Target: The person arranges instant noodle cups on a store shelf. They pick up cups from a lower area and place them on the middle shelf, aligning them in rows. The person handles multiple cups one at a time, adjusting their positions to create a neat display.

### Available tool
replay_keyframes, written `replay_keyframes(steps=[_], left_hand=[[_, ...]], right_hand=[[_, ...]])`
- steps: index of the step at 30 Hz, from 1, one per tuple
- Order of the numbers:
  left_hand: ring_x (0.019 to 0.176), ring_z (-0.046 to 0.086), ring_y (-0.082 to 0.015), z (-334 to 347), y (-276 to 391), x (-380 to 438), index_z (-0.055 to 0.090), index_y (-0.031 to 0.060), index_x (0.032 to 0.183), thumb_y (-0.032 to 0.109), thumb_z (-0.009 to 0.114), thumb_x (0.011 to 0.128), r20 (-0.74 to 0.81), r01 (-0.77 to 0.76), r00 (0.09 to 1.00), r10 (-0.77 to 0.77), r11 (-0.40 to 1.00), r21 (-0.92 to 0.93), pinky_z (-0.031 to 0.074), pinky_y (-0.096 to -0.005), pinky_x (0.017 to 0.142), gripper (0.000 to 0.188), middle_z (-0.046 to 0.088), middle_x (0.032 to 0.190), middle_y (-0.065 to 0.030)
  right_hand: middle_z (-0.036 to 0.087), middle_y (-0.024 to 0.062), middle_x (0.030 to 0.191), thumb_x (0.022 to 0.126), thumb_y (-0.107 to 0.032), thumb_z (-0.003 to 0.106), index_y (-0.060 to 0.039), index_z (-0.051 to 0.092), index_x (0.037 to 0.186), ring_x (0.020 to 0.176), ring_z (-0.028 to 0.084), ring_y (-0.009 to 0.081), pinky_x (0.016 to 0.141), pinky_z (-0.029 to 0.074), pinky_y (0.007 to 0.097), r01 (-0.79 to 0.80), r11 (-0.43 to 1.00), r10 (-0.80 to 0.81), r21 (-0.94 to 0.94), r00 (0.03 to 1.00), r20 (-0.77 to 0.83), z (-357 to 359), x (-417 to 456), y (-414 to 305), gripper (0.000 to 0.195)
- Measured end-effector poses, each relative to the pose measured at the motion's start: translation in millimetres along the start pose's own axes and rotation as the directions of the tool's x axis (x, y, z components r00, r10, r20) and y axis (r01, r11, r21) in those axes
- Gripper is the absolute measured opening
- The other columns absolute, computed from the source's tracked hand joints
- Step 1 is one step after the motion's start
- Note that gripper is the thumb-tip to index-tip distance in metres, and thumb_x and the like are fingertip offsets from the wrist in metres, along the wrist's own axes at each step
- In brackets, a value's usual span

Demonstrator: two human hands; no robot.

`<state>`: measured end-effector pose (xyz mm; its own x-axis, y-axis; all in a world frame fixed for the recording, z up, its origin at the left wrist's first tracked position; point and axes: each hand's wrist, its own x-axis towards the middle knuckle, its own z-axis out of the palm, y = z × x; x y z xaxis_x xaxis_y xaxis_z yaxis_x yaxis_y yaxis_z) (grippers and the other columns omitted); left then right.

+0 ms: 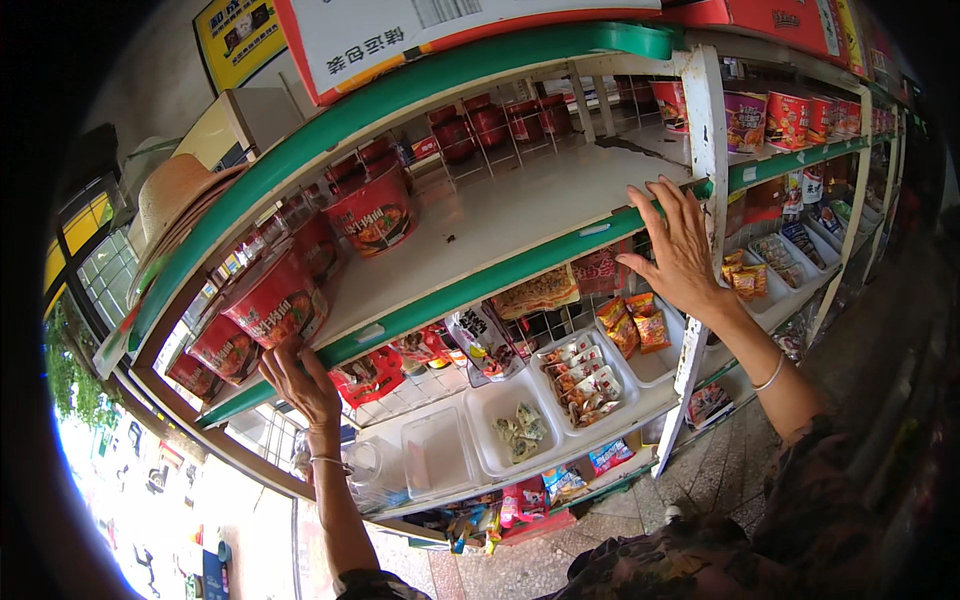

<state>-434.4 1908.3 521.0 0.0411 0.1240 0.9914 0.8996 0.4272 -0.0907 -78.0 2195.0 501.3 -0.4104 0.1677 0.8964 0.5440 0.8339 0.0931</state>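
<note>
Red instant noodle tubs (276, 296) stand at the left end of a metal shelf (465, 225) with a green front edge strip. My left hand (300, 382) is at that strip, its fingers bent over the edge beside the lower front of a tub; whether they grip anything cannot be told. Another red noodle tub (373, 210) stands farther back on the same shelf. My right hand (675, 247), fingers spread, lies over the green strip near a white shelf upright (705, 127) and holds nothing.
Below are white plastic trays (476, 465) with small wrapped snacks, and hanging snack packets (484, 341). A large carton (465, 30) sits overhead. Straw hats (176, 195) hang at the left. More noodle tubs (787, 120) stand beyond the upright. Tiled floor (622, 517) shows below.
</note>
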Motion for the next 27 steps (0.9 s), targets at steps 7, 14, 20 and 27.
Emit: replay_keyframes(steps=[7,14,20,27], left_hand=[[0.097,0.049,-0.028,32.9,105.6,71.3,0.043,-0.0016,0.116,0.017,0.063,0.078,0.209,0.22,0.964,-0.165,0.936,-0.276,0.038,-0.0352,0.084,0.046,0.05,0.106,-0.0151],[0.086,0.059,-0.0174,128.4,43.0,98.2,0.056,0.0004,0.111,0.025,0.073,0.073,0.823,0.864,0.459,-0.334,0.382,-0.327,0.047,-0.0311,0.076,0.048,0.062,0.1,-0.0089],[0.079,0.061,-0.0161,156.1,49.0,106.3,0.065,-0.001,0.094,0.03,0.077,0.066,0.801,0.85,0.459,-0.383,0.451,-0.272,0.048,-0.0275,0.068,0.044,0.064,0.092,-0.007],[0.069,0.057,-0.0129,172.0,33.0,104.0,0.066,0.0006,0.09,0.036,0.077,0.066,0.761,0.942,0.281,-0.585,0.32,-0.102,0.041,-0.0267,0.056,0.044,0.064,0.086,-0.0048]], right_hand=[[0.031,0.0187,0.128,0.071,-0.031,0.072,-0.0109,0.028,0.136,0.126,0.027,0.0362,0.1,0.023,0.0565,-0.041,0.998,0.042,0.042,0.998,-0.036,8.6,-6.1,15.1,0.081],[0.031,0.0176,0.131,0.07,-0.023,0.073,-0.0144,0.027,0.138,0.128,0.028,0.0327,0.098,0.023,0.0551,0.039,0.979,-0.036,0.202,0.999,-0.019,8.1,-6.0,17.0,0.082],[0.035,0.0148,0.131,0.071,-0.021,0.07,-0.0146,0.03,0.136,0.126,0.032,0.0289,0.093,0.024,0.0538,0.086,0.957,-0.078,0.278,0.996,-0.039,5.8,-7.5,33.1,0.077],[0.036,0.0128,0.131,0.075,-0.022,0.069,-0.0157,0.032,0.136,0.126,0.032,0.0262,0.092,0.025,0.0519,0.143,0.953,-0.125,0.268,0.989,-0.08,13.8,-7.3,40.1,0.072]])
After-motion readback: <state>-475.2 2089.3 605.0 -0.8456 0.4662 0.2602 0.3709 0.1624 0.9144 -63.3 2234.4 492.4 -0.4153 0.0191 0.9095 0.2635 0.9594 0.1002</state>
